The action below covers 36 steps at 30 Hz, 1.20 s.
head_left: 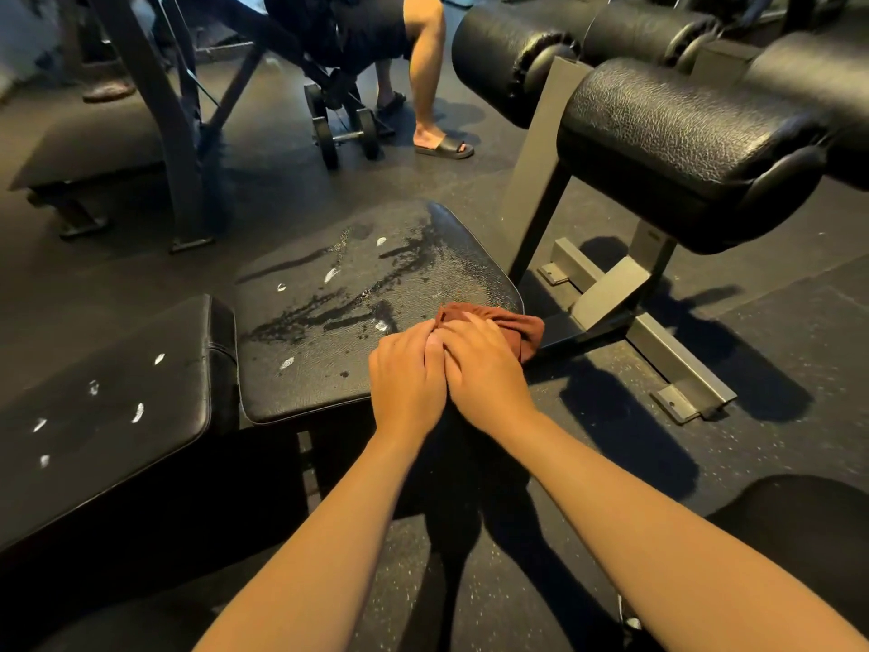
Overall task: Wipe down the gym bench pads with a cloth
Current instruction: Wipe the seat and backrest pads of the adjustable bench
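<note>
A black seat pad [338, 294] lies in the middle of the view, streaked with wet patches and dabs of white foam. A reddish-brown cloth [517, 329] sits bunched on its near right corner and hangs slightly over the edge. My right hand [484, 369] presses flat on the cloth. My left hand [406, 378] lies beside it, fingers laid against the right hand and the cloth's near edge. A second black pad [103, 402] to the left carries several white foam spots.
Black roller pads [682, 138] on a grey steel frame [625, 294] stand close on the right. A person's leg in a black slide sandal [444, 145] and a dumbbell [345, 134] are beyond the bench. Another machine's posts [174, 134] rise at left. Rubber floor all around.
</note>
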Each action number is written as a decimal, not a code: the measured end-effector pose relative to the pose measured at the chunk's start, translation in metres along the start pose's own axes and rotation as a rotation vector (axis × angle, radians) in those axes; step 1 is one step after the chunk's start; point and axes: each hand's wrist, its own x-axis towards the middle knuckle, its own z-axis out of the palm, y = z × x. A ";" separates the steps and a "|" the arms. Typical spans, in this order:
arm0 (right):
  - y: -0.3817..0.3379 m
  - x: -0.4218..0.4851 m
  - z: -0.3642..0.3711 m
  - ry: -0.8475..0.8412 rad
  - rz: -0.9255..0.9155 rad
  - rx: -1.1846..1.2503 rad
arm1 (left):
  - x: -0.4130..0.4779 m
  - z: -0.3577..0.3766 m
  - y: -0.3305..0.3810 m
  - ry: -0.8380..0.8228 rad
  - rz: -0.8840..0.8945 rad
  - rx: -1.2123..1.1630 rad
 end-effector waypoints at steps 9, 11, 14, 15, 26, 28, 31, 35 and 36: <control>0.000 0.006 0.005 0.112 0.082 -0.032 | -0.003 -0.007 -0.007 0.024 0.056 -0.139; -0.016 -0.002 0.015 0.058 -0.017 0.026 | -0.001 -0.011 -0.009 0.049 0.066 -0.217; -0.004 0.003 0.015 -0.027 -0.084 -0.030 | -0.003 -0.015 -0.016 0.035 0.057 -0.178; 0.006 0.009 0.014 -0.027 -0.068 -0.065 | -0.005 -0.015 -0.019 0.032 0.055 -0.135; -0.024 -0.005 0.028 -0.020 -0.093 0.024 | -0.009 -0.018 -0.034 0.049 0.031 -0.149; -0.014 -0.001 0.023 -0.059 -0.134 -0.007 | -0.010 -0.019 -0.037 0.042 0.039 -0.140; 0.011 0.016 0.012 0.000 0.033 -0.082 | -0.018 -0.022 -0.039 0.029 0.015 -0.059; 0.007 0.019 0.012 0.056 0.224 -0.069 | -0.022 -0.020 -0.041 0.038 -0.012 -0.021; -0.003 0.013 0.016 0.054 0.192 -0.055 | -0.020 -0.020 -0.039 0.050 -0.023 -0.034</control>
